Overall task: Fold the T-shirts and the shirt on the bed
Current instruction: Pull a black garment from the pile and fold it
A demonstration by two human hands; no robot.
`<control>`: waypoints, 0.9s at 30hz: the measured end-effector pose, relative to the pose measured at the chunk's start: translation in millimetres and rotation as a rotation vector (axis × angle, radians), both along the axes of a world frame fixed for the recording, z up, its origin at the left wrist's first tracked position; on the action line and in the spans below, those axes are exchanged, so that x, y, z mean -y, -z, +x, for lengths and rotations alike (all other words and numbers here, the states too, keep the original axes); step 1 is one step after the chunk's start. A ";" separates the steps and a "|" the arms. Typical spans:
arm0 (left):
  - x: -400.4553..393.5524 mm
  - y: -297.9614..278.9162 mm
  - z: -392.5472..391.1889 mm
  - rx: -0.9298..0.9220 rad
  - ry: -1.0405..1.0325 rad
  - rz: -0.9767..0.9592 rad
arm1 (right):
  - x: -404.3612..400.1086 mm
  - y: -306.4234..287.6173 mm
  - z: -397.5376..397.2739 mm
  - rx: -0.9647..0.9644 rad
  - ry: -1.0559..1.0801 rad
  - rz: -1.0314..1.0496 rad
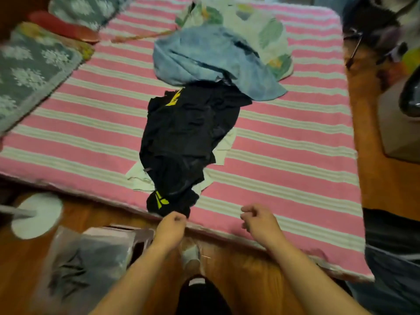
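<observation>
A white garment lay mostly hidden under the black T-shirt; left hand seemingly pinched its hem, right hand loosely curled, holding nothing.

**Dim, warm light and a soft, smeared frame**

We see a dim, warm indoor scene with no glare and only faint, soft shadows. The middle of the frame is sharpest, though still soft. Motion blur smears the upper left, lower left and upper right corners. Wide-angle distortion bends the bed edges outward towards the borders. The black garment at centre loses most fold detail in the low light.
</observation>
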State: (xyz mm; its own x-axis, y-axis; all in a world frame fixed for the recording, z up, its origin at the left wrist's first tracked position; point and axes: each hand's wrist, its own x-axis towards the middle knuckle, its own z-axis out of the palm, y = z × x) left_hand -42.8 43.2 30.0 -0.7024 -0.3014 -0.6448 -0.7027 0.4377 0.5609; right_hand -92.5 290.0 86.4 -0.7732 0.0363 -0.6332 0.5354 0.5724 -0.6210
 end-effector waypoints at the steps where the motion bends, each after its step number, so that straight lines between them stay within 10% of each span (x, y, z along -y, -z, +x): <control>1: 14.3 11.1 -10.3 0.017 0.004 -0.032 | 22.3 1.9 -9.5 0.024 0.004 0.015; 15: 105.0 78.2 -121.1 0.107 1.050 -0.448 | 110.5 3.9 -63.0 0.267 0.042 0.111; 22: 173.9 -57.7 -227.2 -0.436 0.022 -0.025 | 129.4 -15.9 -108.2 0.296 0.074 0.033; 27: 267.9 -172.1 -301.4 -0.821 -0.188 -0.285 | 142.2 -32.9 -138.5 0.229 0.109 0.007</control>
